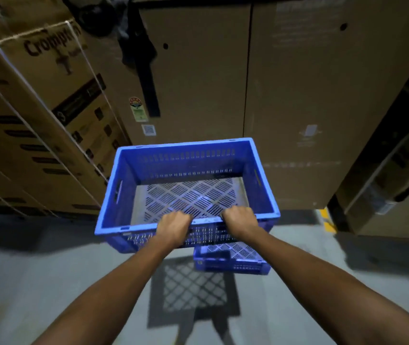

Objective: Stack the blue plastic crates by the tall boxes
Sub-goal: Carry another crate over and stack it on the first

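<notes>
Two hands grip the blue crate (188,160) by its near rim, left hand (173,227), right hand (240,220), holding it level, ready for the floor crate (233,263) at 5 o'clock.

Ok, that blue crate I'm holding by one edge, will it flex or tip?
Probably stiff: the crate looks square though the left hand and right hand grip only its near rim. Likely light: empty, slotted walls. It may tip forward.

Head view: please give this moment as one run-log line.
left hand: grips near rim of upper crate | right hand: grips same rim | upper crate: held off floor, empty | lower crate: beneath, partly hidden | tall boxes: directly behind
</notes>
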Action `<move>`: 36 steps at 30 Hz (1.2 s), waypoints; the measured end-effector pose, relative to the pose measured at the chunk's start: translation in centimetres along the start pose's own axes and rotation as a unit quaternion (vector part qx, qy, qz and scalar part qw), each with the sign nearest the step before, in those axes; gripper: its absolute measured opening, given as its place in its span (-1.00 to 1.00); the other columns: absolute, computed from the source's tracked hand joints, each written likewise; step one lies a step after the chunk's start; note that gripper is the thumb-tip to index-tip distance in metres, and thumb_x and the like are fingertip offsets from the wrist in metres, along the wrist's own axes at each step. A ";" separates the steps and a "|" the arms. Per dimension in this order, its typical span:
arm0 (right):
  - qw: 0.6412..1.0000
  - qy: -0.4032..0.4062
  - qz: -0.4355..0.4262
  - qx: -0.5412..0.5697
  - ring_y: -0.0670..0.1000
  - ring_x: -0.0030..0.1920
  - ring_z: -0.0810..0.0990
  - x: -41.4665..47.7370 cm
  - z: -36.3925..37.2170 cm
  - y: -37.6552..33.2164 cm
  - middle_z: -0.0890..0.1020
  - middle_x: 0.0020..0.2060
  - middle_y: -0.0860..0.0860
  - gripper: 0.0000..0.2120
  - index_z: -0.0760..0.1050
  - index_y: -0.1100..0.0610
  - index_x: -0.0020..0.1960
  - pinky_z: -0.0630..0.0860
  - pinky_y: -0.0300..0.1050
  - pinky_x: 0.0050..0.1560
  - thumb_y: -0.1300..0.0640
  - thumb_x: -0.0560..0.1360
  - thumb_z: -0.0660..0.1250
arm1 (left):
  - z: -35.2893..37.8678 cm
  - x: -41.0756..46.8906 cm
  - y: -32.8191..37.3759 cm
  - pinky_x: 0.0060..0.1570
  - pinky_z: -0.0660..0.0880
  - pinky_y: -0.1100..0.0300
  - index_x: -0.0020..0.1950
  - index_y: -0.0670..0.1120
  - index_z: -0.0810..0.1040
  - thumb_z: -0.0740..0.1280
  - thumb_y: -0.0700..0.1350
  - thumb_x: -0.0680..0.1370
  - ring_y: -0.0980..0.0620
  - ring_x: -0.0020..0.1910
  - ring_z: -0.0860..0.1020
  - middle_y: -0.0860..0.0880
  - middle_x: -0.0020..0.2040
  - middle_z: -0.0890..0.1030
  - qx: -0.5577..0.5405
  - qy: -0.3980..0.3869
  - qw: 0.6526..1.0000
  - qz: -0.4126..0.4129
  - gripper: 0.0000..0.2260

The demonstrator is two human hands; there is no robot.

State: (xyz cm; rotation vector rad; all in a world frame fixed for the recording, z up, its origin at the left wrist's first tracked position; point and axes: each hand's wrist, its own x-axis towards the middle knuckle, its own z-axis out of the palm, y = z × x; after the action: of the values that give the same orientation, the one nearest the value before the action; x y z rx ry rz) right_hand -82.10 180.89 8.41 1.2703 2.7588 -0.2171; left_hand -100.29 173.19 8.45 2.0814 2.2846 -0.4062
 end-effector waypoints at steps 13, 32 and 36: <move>0.998 -0.024 0.053 0.022 0.20 0.10 0.61 18.1 25.0 -6.1 0.65 0.05 0.13 -0.79 0.53 0.13 0.11 0.50 0.01 0.01 0.23 0.54 0.19 | 27.3 14.5 -10.9 -0.07 0.50 0.06 0.13 0.04 0.49 0.28 -0.07 0.48 -0.16 0.00 0.63 -0.08 -0.04 0.67 -0.012 0.002 1.000 0.017 -0.78; 0.995 -0.066 0.056 0.041 0.20 0.06 0.62 32.0 54.4 -9.2 0.66 0.01 0.11 -0.80 0.54 0.09 0.08 0.49 -0.02 -0.02 0.22 0.49 0.26 | 58.1 24.9 -15.0 -0.01 0.49 0.06 0.14 0.05 0.47 0.26 -0.11 0.49 -0.11 0.08 0.61 -0.05 0.05 0.65 0.004 -0.086 0.996 0.011 -0.76; 0.997 -0.051 0.050 0.037 0.19 0.07 0.61 32.9 54.7 -9.1 0.65 0.02 0.10 -0.78 0.54 0.09 0.09 0.48 -0.02 -0.01 0.24 0.50 0.23 | 59.3 26.2 -16.0 0.01 0.49 0.05 0.19 0.06 0.47 0.30 -0.08 0.44 -0.13 0.10 0.60 -0.06 0.07 0.64 -0.003 -0.106 0.994 0.017 -0.68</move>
State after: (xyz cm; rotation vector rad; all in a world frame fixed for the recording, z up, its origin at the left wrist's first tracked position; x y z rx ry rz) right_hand -108.84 190.36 -49.46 1.3691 2.6166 -0.3692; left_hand -128.05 185.27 -51.01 1.9654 2.1245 -0.5885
